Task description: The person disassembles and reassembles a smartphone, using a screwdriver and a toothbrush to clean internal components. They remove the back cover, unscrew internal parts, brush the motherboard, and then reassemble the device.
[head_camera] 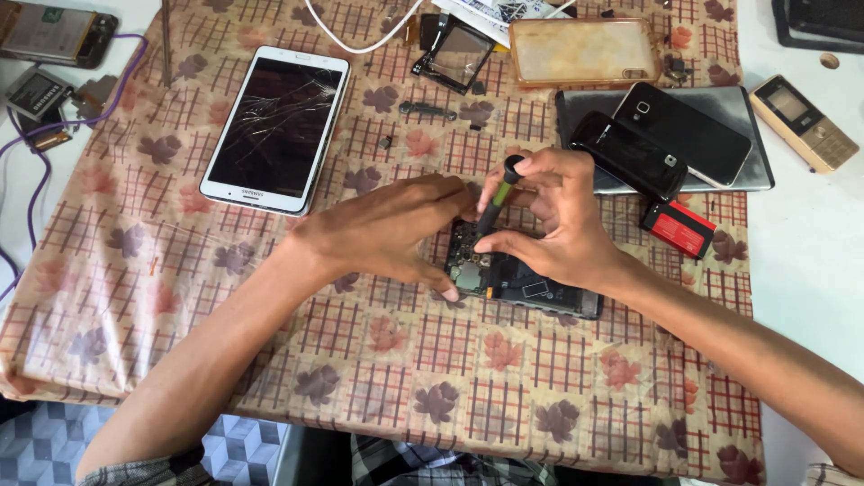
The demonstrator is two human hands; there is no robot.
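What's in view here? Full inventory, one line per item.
opened phone: 1, dark, circuit board exposed, cloth centre, under both hands
screwdriver: 1, black and green, upright on the opened phone
tablet: 1, white, cracked screen, upper left
phone case: 1, yellowed clear, top
black phones: 2, stacked on grey slab
grey slab: 1, upper right
red battery: 1, right of hands
keypad phone: 1, gold, far right
tablecloth: 1, checked, leaf print
left hand: steadies the opened phone
right hand: holds the screwdriver
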